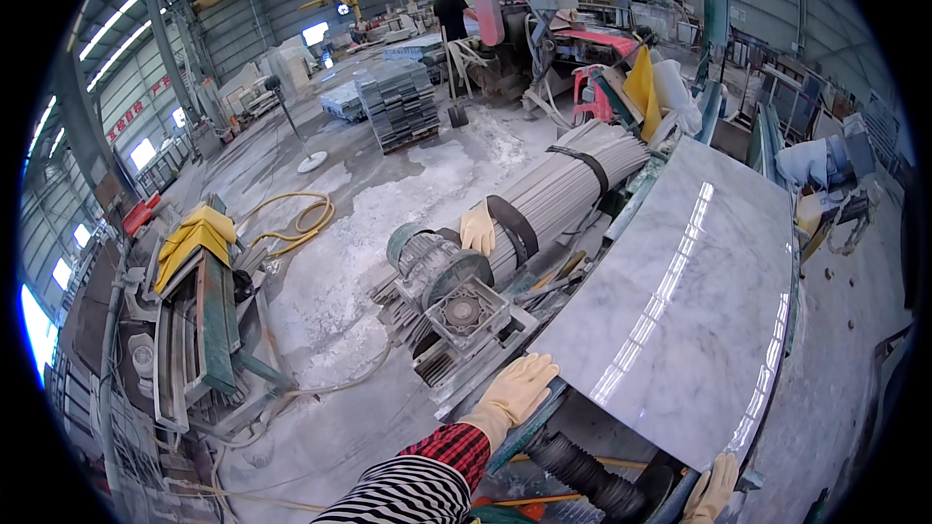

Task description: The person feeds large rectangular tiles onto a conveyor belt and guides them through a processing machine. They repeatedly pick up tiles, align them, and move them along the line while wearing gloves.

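A large polished white marble slab (670, 301) with grey veins lies in front of me on a green machine frame. My left hand (516, 390), in a cream rubber glove, rests with outstretched fingers at the slab's near left corner, by the frame's end. At the near right corner, my right hand (715, 491) wears the same kind of glove; its fingers reach along the slab's edge, and the lower part of the hand is cut off. Both hands look open. A dark ribbed bellows (587, 475) shows below the slab's near edge.
Left of the slab stands a dusty electric motor (451, 281) beside a strapped bundle of long strips (573, 184) with a loose glove (478, 229) on it. A yellow hose (306, 223) coils on the floor. Farther back are stacked slabs (398, 107) and a person (450, 12).
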